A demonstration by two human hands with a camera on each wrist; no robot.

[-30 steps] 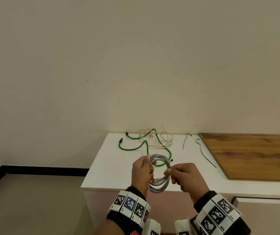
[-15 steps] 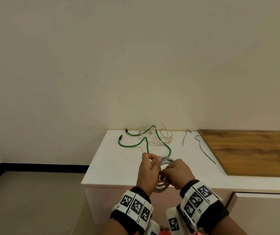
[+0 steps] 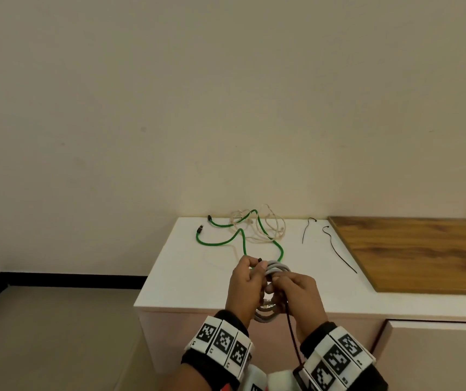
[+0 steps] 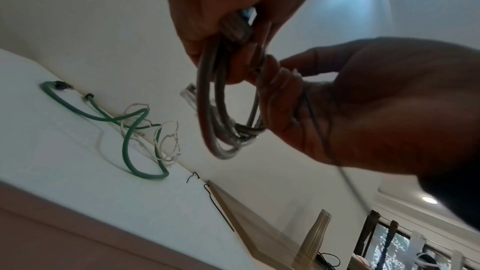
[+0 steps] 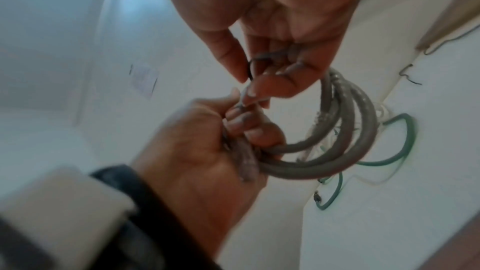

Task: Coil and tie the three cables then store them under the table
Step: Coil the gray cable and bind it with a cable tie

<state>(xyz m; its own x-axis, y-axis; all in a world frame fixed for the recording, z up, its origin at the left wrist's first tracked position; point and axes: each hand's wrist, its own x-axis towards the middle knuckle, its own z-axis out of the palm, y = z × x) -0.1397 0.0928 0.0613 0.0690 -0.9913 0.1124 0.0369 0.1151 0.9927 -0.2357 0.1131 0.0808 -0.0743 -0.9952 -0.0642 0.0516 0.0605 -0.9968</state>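
**Inspector A:** Where is the grey cable coil (image 3: pixel 272 273)?

**Inspector B:** Held in the air above the front edge of the white worktop (image 3: pixel 186 277), between both hands. The left hand (image 3: pixel 244 289) has its fingers curled round one side of the loops and pinches the head of a black cable tie (image 3: pixel 291 325) at the top.

**Inspector A:** And the right hand (image 3: pixel 301 297)?

**Inspector B:** Fingers curled as well, pinching the tie's strap against the coil. The strap's free end trails down past the right wrist. The right wrist view is blurred, so I cannot tell whether the tie is threaded through its head.

**Inspector A:** The other cables?

**Inspector B:** A green cable (image 3: pixel 226 241) lies uncoiled in loose bends from the back edge of the worktop toward the middle, both plugs near the back left corner. A thin cream cable (image 3: pixel 268 227) lies tangled across it by the back edge.

**Inspector A:** Anything else on the surface?

**Inspector B:** Two more black cable ties (image 3: pixel 336 249) lie loose to the right of the tangle, just beside the left edge of a wooden board (image 3: pixel 423 255) that covers the right part of the worktop. In the left wrist view a metal bottle (image 4: pixel 315 237) stands beyond the board.
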